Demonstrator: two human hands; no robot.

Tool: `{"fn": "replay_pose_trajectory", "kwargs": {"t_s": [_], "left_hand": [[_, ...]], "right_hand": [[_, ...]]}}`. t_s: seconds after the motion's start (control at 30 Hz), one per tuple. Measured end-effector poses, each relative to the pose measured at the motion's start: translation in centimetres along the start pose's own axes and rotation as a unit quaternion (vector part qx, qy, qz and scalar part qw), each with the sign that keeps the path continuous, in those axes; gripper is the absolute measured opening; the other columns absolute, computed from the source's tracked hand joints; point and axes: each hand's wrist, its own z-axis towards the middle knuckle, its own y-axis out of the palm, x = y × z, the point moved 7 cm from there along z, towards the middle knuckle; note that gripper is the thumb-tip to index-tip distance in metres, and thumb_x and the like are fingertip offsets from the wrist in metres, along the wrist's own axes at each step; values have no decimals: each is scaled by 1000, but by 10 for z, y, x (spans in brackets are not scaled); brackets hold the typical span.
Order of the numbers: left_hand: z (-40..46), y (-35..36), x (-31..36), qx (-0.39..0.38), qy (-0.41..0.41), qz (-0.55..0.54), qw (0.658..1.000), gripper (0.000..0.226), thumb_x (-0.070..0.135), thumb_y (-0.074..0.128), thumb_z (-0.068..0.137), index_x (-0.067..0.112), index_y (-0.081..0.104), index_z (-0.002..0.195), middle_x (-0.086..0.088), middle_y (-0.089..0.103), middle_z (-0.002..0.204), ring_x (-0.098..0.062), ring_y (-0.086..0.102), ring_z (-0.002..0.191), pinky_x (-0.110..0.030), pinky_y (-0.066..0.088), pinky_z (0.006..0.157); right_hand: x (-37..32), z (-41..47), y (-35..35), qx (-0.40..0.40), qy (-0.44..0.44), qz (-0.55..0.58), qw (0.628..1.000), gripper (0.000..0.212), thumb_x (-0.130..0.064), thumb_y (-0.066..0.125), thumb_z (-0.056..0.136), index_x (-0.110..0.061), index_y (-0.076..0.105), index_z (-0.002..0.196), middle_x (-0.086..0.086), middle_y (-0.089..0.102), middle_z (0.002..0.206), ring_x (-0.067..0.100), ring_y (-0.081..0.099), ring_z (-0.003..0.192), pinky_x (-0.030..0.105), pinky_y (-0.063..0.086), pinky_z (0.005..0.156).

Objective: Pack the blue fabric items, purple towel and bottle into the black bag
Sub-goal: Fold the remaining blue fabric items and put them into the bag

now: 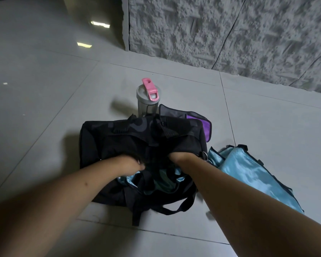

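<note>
Fingertips hidden inside black bag (118,141)

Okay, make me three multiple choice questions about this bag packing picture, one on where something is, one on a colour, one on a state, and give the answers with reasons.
1. Where does the bottle stand?
A. On the floor behind the black bag
B. Inside the bag
C. On the blue fabric

2. What colour is the bottle's lid flap?
A. Green
B. Pink
C. Black

3. Where is the purple towel?
A. Packed in the bag
B. Held in a hand
C. Lying on the floor beside the bag

Answers: A, the bottle stands upright on the tile beyond the bag; B, its flap is pink; C, the towel lies behind the bag's right end, with both hands at the bag's opening.
</note>
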Motion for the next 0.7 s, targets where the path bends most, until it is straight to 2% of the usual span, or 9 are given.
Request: {"fn": "replay_pose_trajectory", "kwargs": {"t_s": [0.07,0.13,0.2,0.23,0.33,0.43,0.5,0.6,0.7], "left_hand": [[13,18,-13,-49,24,94,994,38,15,34,107,4,50,139,-17,55,140,-29,54,125,-28,39,99],[18,23,-21,-53,48,62,996,24,21,46,100,15,67,109,-8,69,109,-20,63,95,-26,49,77],[18,25,-25,-48,78,54,994,15,30,54,93,23,63,83,2,66,86,-12,56,71,-20,42,59],[22,26,-28,-47,80,39,995,12,33,56,91,24,64,88,2,68,91,-11,57,73,-18,41,62],[22,26,-29,-38,81,22,996,42,47,51,96,25,58,131,-1,64,129,-17,61,108,-22,44,87],[15,20,-32,-47,71,42,995,60,60,28,101,29,37,152,1,36,159,-21,37,143,-31,28,117],[9,16,-33,-73,82,20,994,62,62,26,100,33,32,155,5,31,161,-19,30,147,-33,20,122],[5,13,-34,-104,109,58,987,48,60,41,85,27,62,114,8,63,112,-15,58,104,-28,45,93],[-4,14,-34,-130,67,169,975,19,26,49,95,15,60,105,-1,56,87,-19,49,84,-21,41,65]], "right_hand": [[-15,-7,8,-33,-63,-40,997,36,-14,47,105,-2,56,137,15,56,141,32,54,126,38,43,109],[-17,-5,13,-52,-68,-79,993,42,-21,44,107,-8,49,146,13,46,152,29,45,136,35,33,114],[-15,0,9,-30,-47,-150,987,50,-29,39,108,-12,34,155,12,31,162,27,31,146,36,20,119],[-13,5,8,-22,-41,-176,983,52,-32,37,109,-13,30,157,11,26,164,27,27,149,38,17,120],[-8,6,2,-7,-37,-229,973,62,-45,40,105,-19,25,159,10,23,165,28,24,150,42,15,122],[0,-5,-13,41,-27,-233,971,68,-58,48,95,-27,35,154,9,40,156,30,39,141,44,29,118],[7,-13,-15,21,-14,-244,969,65,-58,49,94,-27,41,150,7,49,148,29,48,133,41,36,111],[13,-28,-12,-26,-17,-296,955,56,-52,46,99,-23,46,146,8,51,144,28,51,128,36,41,103],[6,-41,-6,-55,-56,-356,931,58,-52,40,102,-23,42,151,7,45,152,30,43,136,40,33,110]]}}
